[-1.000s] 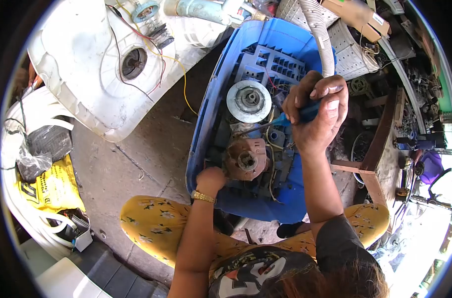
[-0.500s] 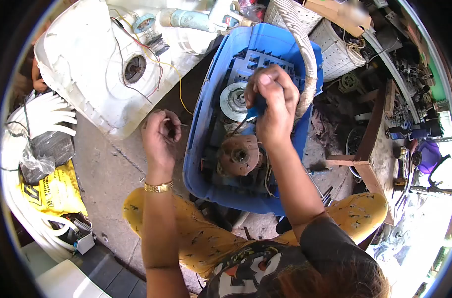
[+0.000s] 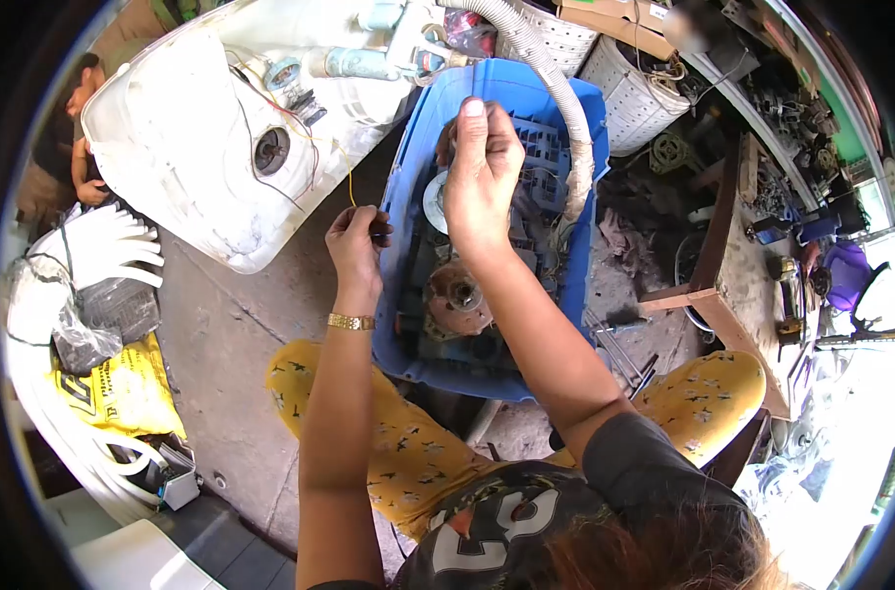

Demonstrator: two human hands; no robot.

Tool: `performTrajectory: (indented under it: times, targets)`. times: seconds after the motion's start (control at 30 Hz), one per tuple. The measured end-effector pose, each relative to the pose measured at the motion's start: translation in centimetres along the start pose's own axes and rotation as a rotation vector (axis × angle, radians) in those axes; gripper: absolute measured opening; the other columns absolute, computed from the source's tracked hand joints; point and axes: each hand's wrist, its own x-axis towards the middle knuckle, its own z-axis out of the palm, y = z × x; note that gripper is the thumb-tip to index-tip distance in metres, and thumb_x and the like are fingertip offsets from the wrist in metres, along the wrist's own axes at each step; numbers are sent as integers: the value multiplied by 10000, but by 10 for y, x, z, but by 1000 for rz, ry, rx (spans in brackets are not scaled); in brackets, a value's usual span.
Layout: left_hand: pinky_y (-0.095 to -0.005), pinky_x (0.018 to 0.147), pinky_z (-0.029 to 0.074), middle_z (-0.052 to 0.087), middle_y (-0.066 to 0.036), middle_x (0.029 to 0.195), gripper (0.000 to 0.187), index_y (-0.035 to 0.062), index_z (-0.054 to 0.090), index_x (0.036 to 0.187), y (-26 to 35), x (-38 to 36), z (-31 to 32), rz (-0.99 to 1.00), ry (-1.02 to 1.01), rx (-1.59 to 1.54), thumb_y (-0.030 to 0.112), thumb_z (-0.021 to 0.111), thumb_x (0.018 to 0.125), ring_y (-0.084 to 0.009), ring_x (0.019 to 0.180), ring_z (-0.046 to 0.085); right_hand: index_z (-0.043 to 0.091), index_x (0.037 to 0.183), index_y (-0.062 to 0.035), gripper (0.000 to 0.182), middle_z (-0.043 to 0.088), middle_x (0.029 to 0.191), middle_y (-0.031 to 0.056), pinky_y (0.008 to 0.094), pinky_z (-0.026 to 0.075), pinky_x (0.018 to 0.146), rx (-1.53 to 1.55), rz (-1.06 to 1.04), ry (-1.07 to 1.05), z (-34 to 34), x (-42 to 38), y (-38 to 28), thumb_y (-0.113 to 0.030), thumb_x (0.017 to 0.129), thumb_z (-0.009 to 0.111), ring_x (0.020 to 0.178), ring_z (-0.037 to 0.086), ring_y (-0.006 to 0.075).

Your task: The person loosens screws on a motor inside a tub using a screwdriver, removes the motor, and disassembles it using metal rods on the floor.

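My right hand (image 3: pixel 482 182) is closed in a fist, thumb on top, above the blue plastic casing (image 3: pixel 550 388). The blue-handled screwdriver it gripped a moment ago is hidden behind the fingers now. Below it lie a pale round pulley (image 3: pixel 434 202), partly covered, and a rusty motor-like part (image 3: pixel 457 297) inside the casing. My left hand (image 3: pixel 357 254), with a gold watch at the wrist, is at the casing's left rim. Its dirty fingers are pinched together, and whatever they hold is too small to make out.
A white machine shell (image 3: pixel 197 147) with loose wires lies at the upper left. A ribbed grey hose (image 3: pixel 565 108) bends over the casing's far right. Beyond stands a wooden bench (image 3: pixel 732 305) with tools. White tubes (image 3: pixel 34 324) and a yellow bag (image 3: pixel 123 388) are at left; another person sits behind.
My right hand has tilted upright, and the screwdriver has gone out of sight behind it. My left hand has moved right to the casing's rim, its fingers closing. The view has shifted slightly.
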Motion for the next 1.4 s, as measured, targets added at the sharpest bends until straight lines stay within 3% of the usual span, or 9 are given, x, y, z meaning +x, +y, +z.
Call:
performTrajectory:
  times: [0.23,0.4,0.47,0.57,0.73,0.97,1.13,1.2,1.4]
  targets:
    - [-232,576,369,481,21,767,189,71,552,982,-3,6,15,-39,-309,-103,54,551,794,-76,653,433,415,856,-59,467,475,546,63,230,345,433,664,607,-1187,-17,36,8,-521,921,427,423,411,104]
    - [-245,646,393,525,2,802,181,-2,579,928,-5,0,37,347,-532,380,115,578,789,-76,737,473,480,837,1,313,513,607,56,275,420,498,-279,-257,-106,15,9,5,-265,851,644,574,472,97]
    - [-269,748,421,572,-45,917,242,-13,578,967,0,-6,46,475,-601,383,144,602,784,-117,856,520,486,770,4,314,500,601,61,296,418,509,-190,-99,-4,20,-6,-3,-261,867,624,544,457,112]
    - [-295,847,430,594,-95,1039,329,-23,568,1038,-2,7,49,494,-686,358,168,636,778,-163,973,546,476,696,-16,373,491,593,63,293,406,498,-188,119,-107,16,-6,1,-314,895,580,503,447,130]
    - [-307,863,434,563,-106,1110,456,-25,496,1163,26,7,52,325,-824,570,182,665,794,-183,1004,545,449,632,-72,471,407,500,2,228,360,442,480,588,-1163,-2,34,0,-451,902,517,457,403,89]
    - [-338,797,449,596,-126,1000,320,-9,552,1034,-11,-8,86,1050,-140,670,203,634,809,-229,907,579,511,820,0,279,569,763,106,348,445,643,-471,-333,7,41,-15,-19,-221,808,681,670,528,218]
    - [-371,763,457,630,-128,917,265,15,600,926,-31,-8,93,1170,51,798,217,658,766,-267,869,600,495,686,8,308,530,594,88,358,392,527,-123,-26,248,41,0,-13,-215,845,635,552,489,205]
    - [-384,749,461,643,-129,884,245,24,619,883,-18,3,88,1202,2,870,223,668,748,-282,855,608,485,644,6,356,498,504,53,312,360,435,-98,-155,166,29,17,5,-237,869,616,444,431,145]
    - [-323,821,442,593,-99,981,415,2,563,1026,26,24,58,715,-793,683,260,720,741,-194,934,550,429,701,-82,403,366,496,-37,192,282,391,561,550,-1265,2,49,-7,-412,885,571,417,354,44]
